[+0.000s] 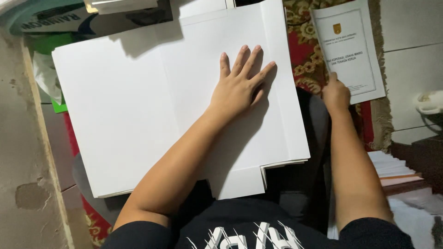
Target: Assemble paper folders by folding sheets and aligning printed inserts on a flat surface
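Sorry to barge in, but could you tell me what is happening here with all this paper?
A person is working over a large white card sheet with creased panels, spread across their lap above a patterned red carpet. The left hand lies flat on the sheet, fingers spread, pressing it down beside a fold line. The right hand grips the lower edge of a white printed booklet lying on the carpet to the right. A stack of papers sits lower right.

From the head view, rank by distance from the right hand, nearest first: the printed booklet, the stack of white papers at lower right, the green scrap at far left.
Measured from the right hand:
1. Printed booklet, gripped, just above the hand.
2. Stack of white papers, below, lower right.
3. Green scrap, far left, beyond the white card.
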